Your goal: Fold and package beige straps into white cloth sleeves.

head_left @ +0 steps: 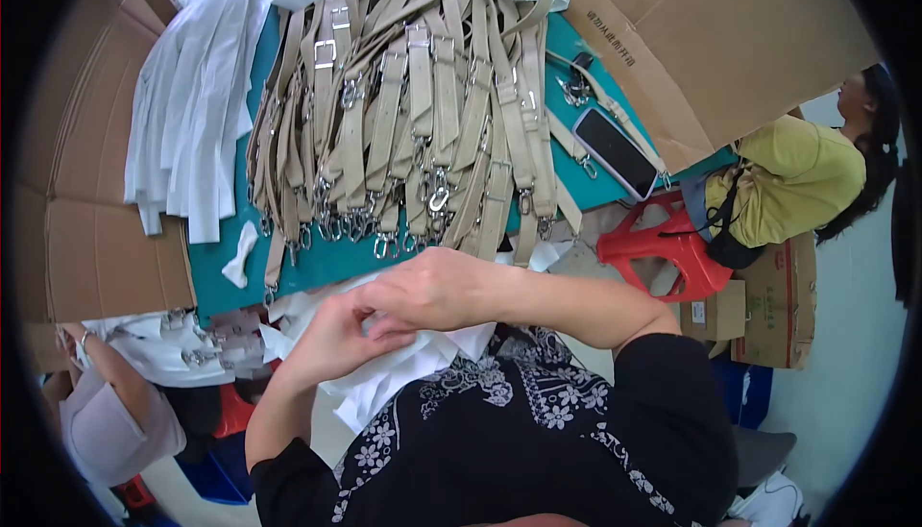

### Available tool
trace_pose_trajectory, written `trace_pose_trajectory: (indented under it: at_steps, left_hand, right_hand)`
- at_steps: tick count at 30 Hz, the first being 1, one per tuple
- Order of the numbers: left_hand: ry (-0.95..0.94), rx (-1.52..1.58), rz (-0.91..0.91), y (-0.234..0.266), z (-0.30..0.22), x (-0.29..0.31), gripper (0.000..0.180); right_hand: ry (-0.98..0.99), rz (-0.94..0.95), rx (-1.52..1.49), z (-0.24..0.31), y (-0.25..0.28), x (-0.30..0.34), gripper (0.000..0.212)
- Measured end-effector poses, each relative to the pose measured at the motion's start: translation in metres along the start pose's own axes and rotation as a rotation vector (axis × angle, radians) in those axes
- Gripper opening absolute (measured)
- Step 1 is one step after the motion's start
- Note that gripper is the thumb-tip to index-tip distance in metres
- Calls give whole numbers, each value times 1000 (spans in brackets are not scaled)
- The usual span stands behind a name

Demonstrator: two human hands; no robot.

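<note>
Head view: two bare hands above the near edge of a green table. The right hand is crossing in front of the body with its back facing up, and its bent fingers are touching the curled fingers of the left hand. No article is showing between them; whether the fingers are pinching something small, one cannot tell. Just beyond the hands, the tan straps are lying in a thick heap on the table, their rectangular metal buckles catching light and their snap hooks pointing toward the person. White material is lying below the hands, before a black patterned top. Long white strips are hanging in a sheaf left of the heap; a smartphone is resting to its right. A co-worker in yellow is sitting at the right, near a red stool.

Judged from this posture, the step in hand is being carried out at the fingertips, apart from the heap; handling a strap next is calling for parting the hands and separating one hook end from its neighbours.
</note>
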State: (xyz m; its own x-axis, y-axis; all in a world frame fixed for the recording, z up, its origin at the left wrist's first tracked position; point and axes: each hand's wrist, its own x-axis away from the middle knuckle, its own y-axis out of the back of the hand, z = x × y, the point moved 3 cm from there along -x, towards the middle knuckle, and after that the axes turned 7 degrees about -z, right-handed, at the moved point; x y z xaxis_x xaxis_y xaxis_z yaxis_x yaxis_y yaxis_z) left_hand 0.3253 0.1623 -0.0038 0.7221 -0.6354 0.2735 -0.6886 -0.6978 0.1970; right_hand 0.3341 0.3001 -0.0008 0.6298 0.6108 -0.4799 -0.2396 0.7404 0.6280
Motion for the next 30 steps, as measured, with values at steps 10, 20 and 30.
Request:
trace_pose_trajectory:
  at_steps: [10,20,30]
  left_hand:
    - [-30,164,-40,-16,33,-44,17]
    - [54,481,-217,8,55,-51,5]
    - [14,557,-282,2,62,-51,8]
  right_hand:
    - [-284,-359,425,-60,68,23,18]
    - [-1098,-97,793,-148,152,50,32]
    - [-1165,-355,-749,-120,124,60,13]
